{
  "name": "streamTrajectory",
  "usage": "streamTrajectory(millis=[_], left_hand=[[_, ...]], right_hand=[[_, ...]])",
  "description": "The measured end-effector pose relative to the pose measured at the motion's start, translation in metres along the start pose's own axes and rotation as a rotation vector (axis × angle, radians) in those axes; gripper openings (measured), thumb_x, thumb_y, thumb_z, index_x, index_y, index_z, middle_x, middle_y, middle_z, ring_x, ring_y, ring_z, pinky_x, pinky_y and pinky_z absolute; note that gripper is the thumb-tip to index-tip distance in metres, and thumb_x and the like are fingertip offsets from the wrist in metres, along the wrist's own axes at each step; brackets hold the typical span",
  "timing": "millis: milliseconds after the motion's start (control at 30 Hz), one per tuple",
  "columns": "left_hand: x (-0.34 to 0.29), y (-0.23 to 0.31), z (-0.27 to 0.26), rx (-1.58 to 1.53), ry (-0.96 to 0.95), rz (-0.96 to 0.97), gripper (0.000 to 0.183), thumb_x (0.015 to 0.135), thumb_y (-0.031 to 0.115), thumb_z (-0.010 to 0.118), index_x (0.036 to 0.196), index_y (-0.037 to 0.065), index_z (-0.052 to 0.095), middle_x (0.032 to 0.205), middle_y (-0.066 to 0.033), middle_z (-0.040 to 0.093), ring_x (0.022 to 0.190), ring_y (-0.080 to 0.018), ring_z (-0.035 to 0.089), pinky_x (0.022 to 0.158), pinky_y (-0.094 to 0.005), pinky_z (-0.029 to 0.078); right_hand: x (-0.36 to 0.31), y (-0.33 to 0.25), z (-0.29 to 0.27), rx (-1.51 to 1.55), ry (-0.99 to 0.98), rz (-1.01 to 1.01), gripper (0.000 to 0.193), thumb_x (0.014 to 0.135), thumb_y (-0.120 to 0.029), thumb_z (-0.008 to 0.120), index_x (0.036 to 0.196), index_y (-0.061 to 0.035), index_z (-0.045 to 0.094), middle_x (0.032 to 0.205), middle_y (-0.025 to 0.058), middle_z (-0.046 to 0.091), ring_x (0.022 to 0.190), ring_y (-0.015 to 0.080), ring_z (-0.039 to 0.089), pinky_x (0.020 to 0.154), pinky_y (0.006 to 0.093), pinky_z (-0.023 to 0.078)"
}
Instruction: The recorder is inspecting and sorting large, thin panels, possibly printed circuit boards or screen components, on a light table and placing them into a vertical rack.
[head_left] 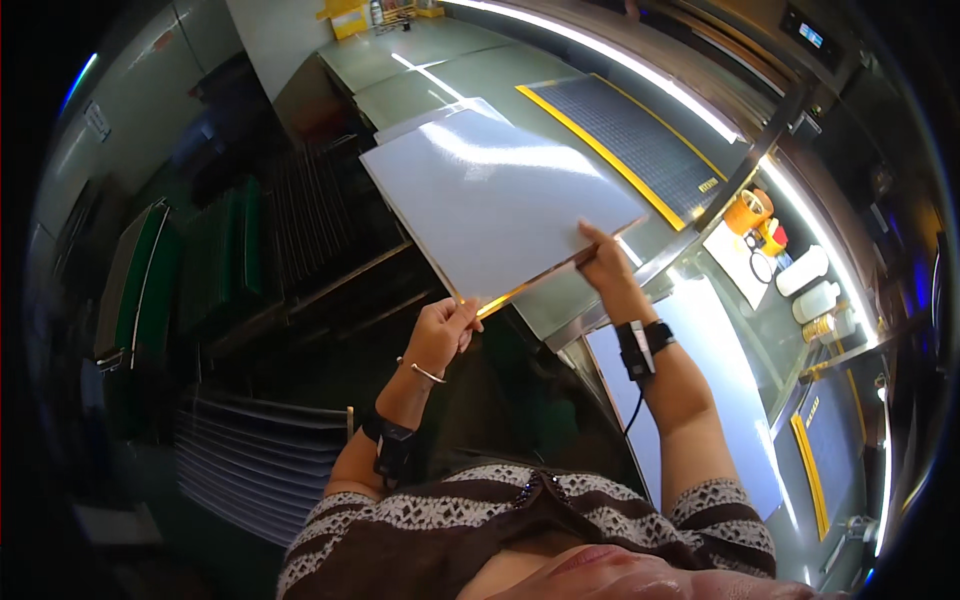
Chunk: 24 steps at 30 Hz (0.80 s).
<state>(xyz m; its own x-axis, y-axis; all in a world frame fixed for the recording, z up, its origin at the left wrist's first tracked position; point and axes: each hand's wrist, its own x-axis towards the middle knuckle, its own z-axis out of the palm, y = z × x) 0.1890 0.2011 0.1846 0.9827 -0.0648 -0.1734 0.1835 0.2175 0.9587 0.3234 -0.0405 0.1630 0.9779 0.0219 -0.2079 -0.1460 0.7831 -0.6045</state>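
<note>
A large pale, glossy rectangular panel (500, 200) with a shiny copper-coloured edge is held in front of me, tilted over the near side of the green worktop. My left hand (446, 330) pinches its near left corner between thumb and fingers. On the near right edge, my right hand (607, 262) grips with the thumb on top and the fingers underneath, mostly hidden. Beneath the panel's far end, part of another pale sheet (490, 108) shows. A second pale glossy sheet (690, 370) lies on the bench to the right, partly behind my right forearm.
A dark gridded board with yellow edges (620, 135) lies beyond the panel; a similar board (832, 450) is at far right. Tape rolls (748, 212) and white bottles (803, 270) stand right. Racks with green panels (215, 255) and a slatted stack (265, 460) are left.
</note>
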Motion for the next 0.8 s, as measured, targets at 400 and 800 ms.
streamTrajectory(millis=[400, 800], left_hand=[[0.092, 0.074, -0.052, -0.871, -0.832, 0.24, 0.092, 0.074, 0.074, 0.031, 0.131, 0.002, 0.03, 0.132, -0.0196, 0.036, 0.12, -0.0313, 0.038, 0.096, -0.0442, 0.034], [0.123, -0.076, -0.043, -0.935, -0.021, -0.046, 0.046, 0.093, 0.029, 0.034, 0.129, 0.001, 0.032, 0.13, -0.0175, 0.04, 0.12, -0.0339, 0.038, 0.101, -0.0486, 0.028]], right_hand=[[-0.077, -0.041, 0.093, -1.987, -0.633, -1.275, 0.05, 0.071, -0.006, 0.062, 0.119, -0.0139, 0.051, 0.111, 0.0179, 0.054, 0.097, 0.0365, 0.055, 0.077, 0.0351, 0.05], [-0.092, 0.071, 0.026, -1.995, -1.304, -0.632, 0.049, 0.072, -0.039, 0.063, 0.106, -0.007, 0.049, 0.124, 0.0176, 0.044, 0.111, 0.036, 0.047, 0.083, 0.0408, 0.048]])
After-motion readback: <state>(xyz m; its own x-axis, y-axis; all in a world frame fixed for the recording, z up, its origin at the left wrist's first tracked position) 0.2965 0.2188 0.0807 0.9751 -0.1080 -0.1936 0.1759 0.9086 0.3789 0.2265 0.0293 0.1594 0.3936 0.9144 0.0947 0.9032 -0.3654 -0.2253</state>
